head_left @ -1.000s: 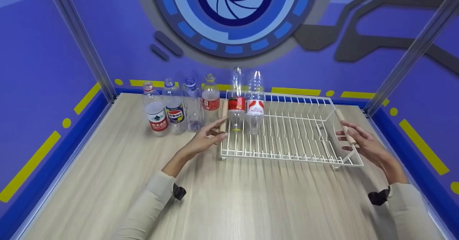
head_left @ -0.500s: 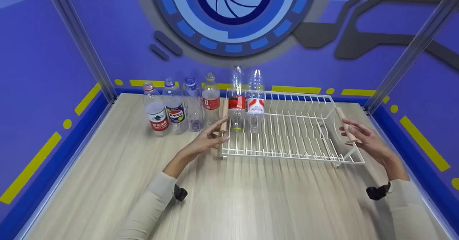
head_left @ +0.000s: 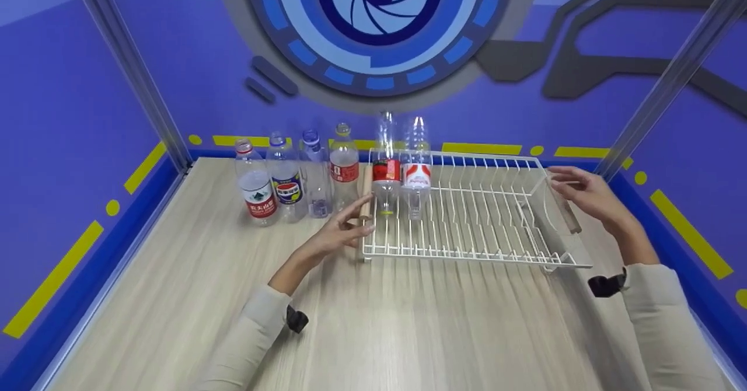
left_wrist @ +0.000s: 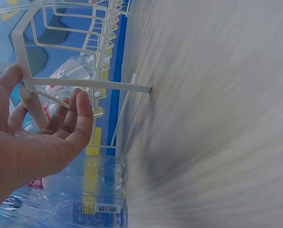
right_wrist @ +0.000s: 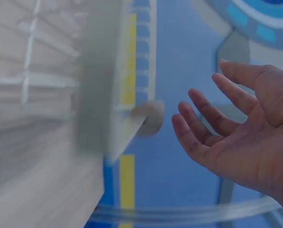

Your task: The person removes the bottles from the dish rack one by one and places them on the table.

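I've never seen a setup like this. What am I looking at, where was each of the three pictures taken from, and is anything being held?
There is no machine here: a person works with two bare hands and wears three cameras. The wide picture comes from a camera on the head, looking down at a wooden table inside a purple booth. The other two come from cameras on each wrist, so each shows one hand from very close, and both are blurry.

On the table sits a white wire dish rack with a wooden handle at each end. Two clear bottles stand upside down in it, and four more bottles stand upright in a row beside it.

The left hand is at the rack's near left corner, fingers loose by the handle. The right hand is spread open at the right handle. Neither has a grip on anything.
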### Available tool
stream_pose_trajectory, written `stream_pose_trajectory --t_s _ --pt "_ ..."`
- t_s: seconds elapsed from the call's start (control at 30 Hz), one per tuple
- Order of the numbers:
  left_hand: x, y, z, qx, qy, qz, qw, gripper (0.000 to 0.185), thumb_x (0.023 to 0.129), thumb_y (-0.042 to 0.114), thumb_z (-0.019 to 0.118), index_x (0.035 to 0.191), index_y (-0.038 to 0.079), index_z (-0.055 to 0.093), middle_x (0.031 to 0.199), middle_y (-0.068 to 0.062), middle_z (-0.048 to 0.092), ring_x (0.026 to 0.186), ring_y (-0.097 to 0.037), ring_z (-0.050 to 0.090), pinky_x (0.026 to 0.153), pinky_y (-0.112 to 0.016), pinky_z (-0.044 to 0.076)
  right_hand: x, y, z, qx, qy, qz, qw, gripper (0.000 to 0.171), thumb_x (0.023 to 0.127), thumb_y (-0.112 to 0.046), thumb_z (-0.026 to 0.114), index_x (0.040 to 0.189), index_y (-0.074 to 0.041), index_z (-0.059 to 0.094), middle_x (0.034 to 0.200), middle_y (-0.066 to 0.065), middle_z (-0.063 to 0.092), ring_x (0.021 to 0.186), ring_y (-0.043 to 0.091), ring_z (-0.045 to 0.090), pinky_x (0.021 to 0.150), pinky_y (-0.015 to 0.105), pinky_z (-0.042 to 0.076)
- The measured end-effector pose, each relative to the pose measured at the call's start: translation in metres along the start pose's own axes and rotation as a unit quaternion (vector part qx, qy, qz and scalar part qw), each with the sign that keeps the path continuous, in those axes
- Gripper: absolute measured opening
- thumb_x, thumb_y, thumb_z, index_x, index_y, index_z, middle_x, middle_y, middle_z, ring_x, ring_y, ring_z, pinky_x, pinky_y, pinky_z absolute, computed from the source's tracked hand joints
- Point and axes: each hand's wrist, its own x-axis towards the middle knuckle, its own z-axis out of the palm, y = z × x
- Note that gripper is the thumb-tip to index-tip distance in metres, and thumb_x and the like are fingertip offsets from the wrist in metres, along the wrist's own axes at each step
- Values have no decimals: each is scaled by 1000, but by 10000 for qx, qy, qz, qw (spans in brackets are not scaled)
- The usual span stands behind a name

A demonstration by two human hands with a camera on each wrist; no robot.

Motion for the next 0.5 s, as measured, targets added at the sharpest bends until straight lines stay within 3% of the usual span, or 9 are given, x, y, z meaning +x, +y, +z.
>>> stream_pose_trajectory --t_s 0.13,0.23,0.37,0.5 --pt "0 -3 1 29 -6 5 10000 73 100 24 66 162 33 28 153 -19 41 119 -27 58 89 -38 54 17 -29 18 149 -304 -98 9994 52 106 -27 57 148 1 48 123 -2 66 95 -12 61 82 13 54" --pt "-1 -2 1 -4 -35 0 10000 73 100 24 66 162 35 28 154 -19 40 122 -29 58 93 -41 54 31 -51 34 309 -618 -44 9976 53 106 -28 56 151 -1 46 138 23 57 97 -7 61 84 16 56" --pt "-1 -1 1 -117 -50 -8 9999 74 100 23 66 162 35 27 156 -20 38 127 -38 56 92 -39 54 48 -74 59 672 -946 -27 9932 54 105 -26 58 151 -2 45 138 24 57 100 0 62 87 21 57" --pt "-1 -2 1 -189 -19 -7 9998 74 101 20 66 163 31 27 155 -21 39 128 -45 54 87 -34 56 65 -87 84 963 -1262 139 9872 56 105 -25 58 153 -2 41 130 17 60 100 5 62 88 24 58"
